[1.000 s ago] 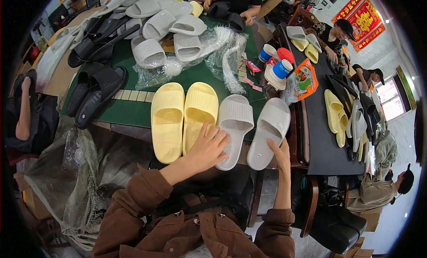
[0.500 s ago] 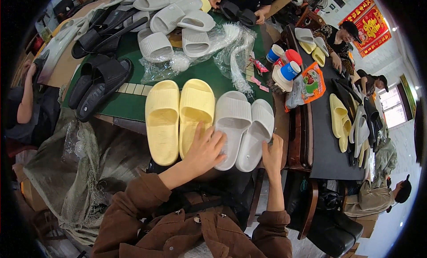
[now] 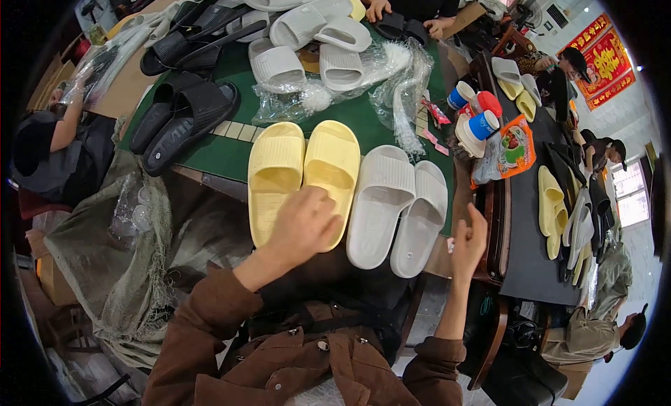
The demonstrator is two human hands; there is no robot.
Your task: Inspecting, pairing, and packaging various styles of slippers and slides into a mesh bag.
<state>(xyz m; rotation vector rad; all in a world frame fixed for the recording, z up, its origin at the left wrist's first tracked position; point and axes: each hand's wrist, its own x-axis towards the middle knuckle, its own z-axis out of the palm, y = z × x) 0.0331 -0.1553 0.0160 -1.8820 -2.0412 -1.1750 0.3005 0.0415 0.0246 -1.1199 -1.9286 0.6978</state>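
Two yellow slide sandals lie side by side at the green table's near edge, toes away from me. Just right of them rests a pair of light grey slides, the right one slightly turned. My left hand is over the heel part of the right yellow slide, its fingers bent and smeared by motion; whether it touches the slide I cannot tell. Off the right side of the grey pair, my right hand is open, fingers apart, holding nothing.
Black slides sit on the left of the green table. Beyond are piled grey slides and clear plastic bags. Paper cups and an orange-edged bag stand right. Another person's hands touch black slides opposite.
My left hand has left the grey slide and moved over the right yellow one. My right hand has moved away to the right from the grey pair. The whole view has shifted slightly.
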